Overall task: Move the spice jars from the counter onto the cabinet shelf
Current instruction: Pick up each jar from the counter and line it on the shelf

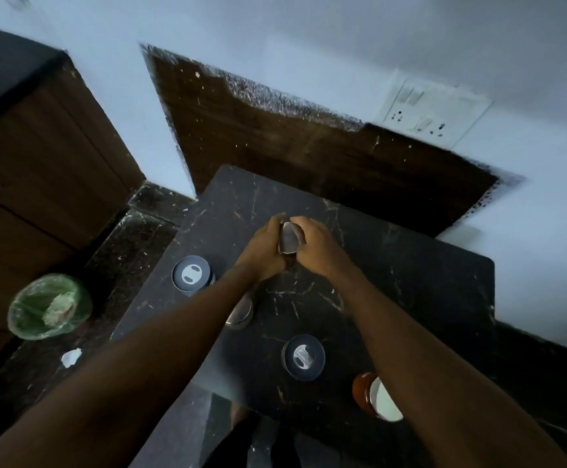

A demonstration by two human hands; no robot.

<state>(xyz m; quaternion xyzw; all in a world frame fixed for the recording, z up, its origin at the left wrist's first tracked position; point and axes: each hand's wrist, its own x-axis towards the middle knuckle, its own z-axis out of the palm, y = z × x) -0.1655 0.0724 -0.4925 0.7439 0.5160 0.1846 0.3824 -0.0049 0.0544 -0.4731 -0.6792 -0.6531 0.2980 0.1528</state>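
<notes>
A: What are the hands doing?

B: Both hands are wrapped around 1 small shiny jar (289, 238) near the middle of the frame. The left hand (264, 250) holds its left side and the right hand (316, 246) holds its right side. The fingers are closed tight on it, not spread wide.

A: Is the jar on the counter?

B: It is over the dark counter (410, 282), toward the far part of it. I cannot tell if its bottom touches the stone or is just above it.

A: Where are the other jars?

B: 4 more sit on the counter. 1 jar with a dark lid (191, 275) is left of the middle, beside the left arm. 1 shiny metal jar (241, 312) peeks out from under the left arm. 1 more dark-lidded jar (303, 357) is lower down, between the 2 arms. A brown jar with a white top (375, 396) is at the lower right, partly behind the right arm.

A: What else is there?

B: A green bin (49, 305) with a plastic bag in it stands on the floor at the lower left. A white scrap (71, 358) lies just below it. A brown wooden cabinet (39, 146) fills the upper left. A white switch plate (434, 113) is on the wall at the upper right.
</notes>
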